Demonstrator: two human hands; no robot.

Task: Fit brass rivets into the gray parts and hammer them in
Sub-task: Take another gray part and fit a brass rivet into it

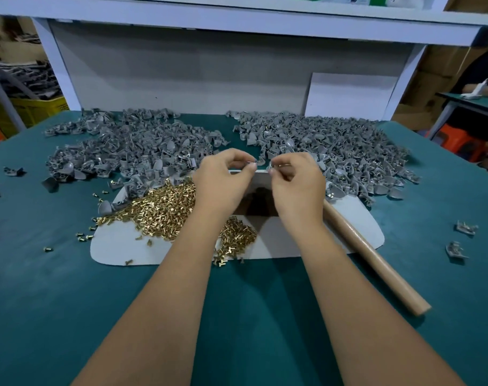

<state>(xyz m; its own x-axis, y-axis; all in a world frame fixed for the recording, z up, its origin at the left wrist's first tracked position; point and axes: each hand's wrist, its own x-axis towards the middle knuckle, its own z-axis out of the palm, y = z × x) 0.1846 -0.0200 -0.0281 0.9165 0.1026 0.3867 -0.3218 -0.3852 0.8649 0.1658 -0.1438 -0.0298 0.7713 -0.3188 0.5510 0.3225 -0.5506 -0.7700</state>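
Note:
Both my hands are raised together above the white board. My left hand pinches a tiny pale piece at its fingertips; it is too small to tell whether it is a rivet or a part. My right hand pinches a small gray part between thumb and fingers, a short gap from the left fingertips. A heap of brass rivets lies on the board under my left wrist. Gray parts lie in two big piles, one at the left and one at the right. The hammer's wooden handle lies to the right of my right forearm, its head hidden.
The green table carries stray rivets left of the board and a few loose gray parts at the far right and far left. A white shelf frame walls the back. A yellow crate stands beyond the left edge.

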